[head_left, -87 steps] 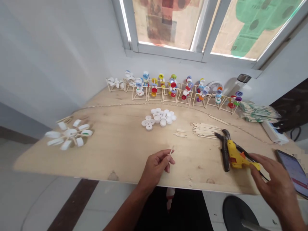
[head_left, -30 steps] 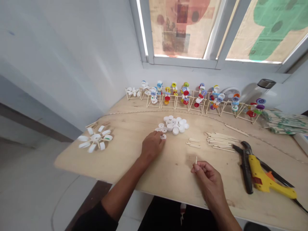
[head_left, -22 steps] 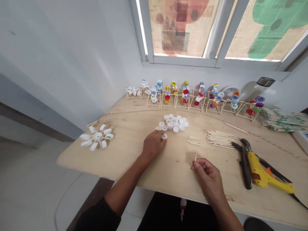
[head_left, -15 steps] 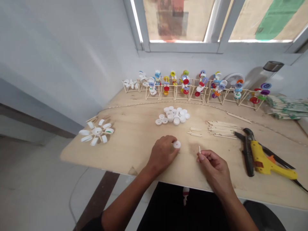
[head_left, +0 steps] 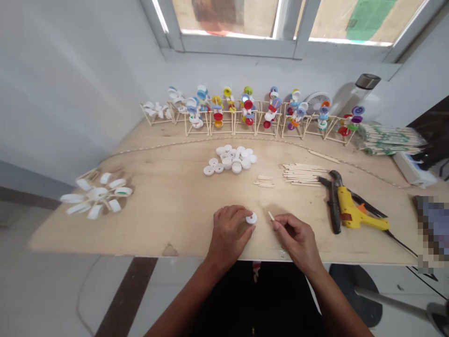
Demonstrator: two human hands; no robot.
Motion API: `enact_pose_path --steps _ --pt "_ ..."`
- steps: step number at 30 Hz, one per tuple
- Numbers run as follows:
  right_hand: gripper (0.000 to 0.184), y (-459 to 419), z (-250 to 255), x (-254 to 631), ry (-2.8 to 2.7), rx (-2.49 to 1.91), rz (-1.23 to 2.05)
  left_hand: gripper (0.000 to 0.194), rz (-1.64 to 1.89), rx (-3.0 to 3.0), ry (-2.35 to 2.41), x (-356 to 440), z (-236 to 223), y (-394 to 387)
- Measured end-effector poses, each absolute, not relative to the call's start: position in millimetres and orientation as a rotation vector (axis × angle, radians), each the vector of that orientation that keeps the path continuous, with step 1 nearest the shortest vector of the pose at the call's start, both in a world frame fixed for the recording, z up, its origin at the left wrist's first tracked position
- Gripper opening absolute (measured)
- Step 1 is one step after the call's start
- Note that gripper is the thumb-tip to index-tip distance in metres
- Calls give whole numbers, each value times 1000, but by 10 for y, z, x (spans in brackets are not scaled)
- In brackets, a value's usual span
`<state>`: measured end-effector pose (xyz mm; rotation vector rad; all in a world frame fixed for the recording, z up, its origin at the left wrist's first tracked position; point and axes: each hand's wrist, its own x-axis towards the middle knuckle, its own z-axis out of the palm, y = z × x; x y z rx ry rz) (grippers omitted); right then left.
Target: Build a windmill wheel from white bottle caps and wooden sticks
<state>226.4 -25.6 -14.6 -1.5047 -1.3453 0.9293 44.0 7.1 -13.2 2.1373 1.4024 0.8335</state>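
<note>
My left hand (head_left: 228,232) sits near the front edge of the plywood board (head_left: 168,224), its fingertips pinching a white plastic bottle cap (head_left: 251,218). A short, thin wooden stick (head_left: 271,216) is held between the fingertips of my right hand (head_left: 296,238). The stick's tip points toward the cap, with a small gap between them. Behind my hands lies a heap of white bottle caps (head_left: 231,159).
Popsicle sticks (head_left: 301,174), short stick pieces (head_left: 264,181), pliers (head_left: 334,206) and a yellow glue gun (head_left: 356,215) lie to the right. A white cap wheel (head_left: 96,194) lies left. Colourful cap-and-stick models (head_left: 245,117) line the back.
My left hand has taken a white cap from the heap and carried it right, toward my right hand. My right hand has left the glue gun, holding the short stick. The view has shifted.
</note>
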Motion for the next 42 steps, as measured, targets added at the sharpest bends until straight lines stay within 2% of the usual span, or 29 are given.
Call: enact_pose_path --steps 5,34,42 --pt "21 -245 -157 2270 -1326 -1501 903 15 847 2196 1385 481 -154 56" --pt "24 -266 -206 2255 -1256 -1484 865 14 520 2277 1298 497 -20 148" --pt "24 -279 -240 2275 -1244 -1484 846 9 517 2287 1290 483 -22 122"
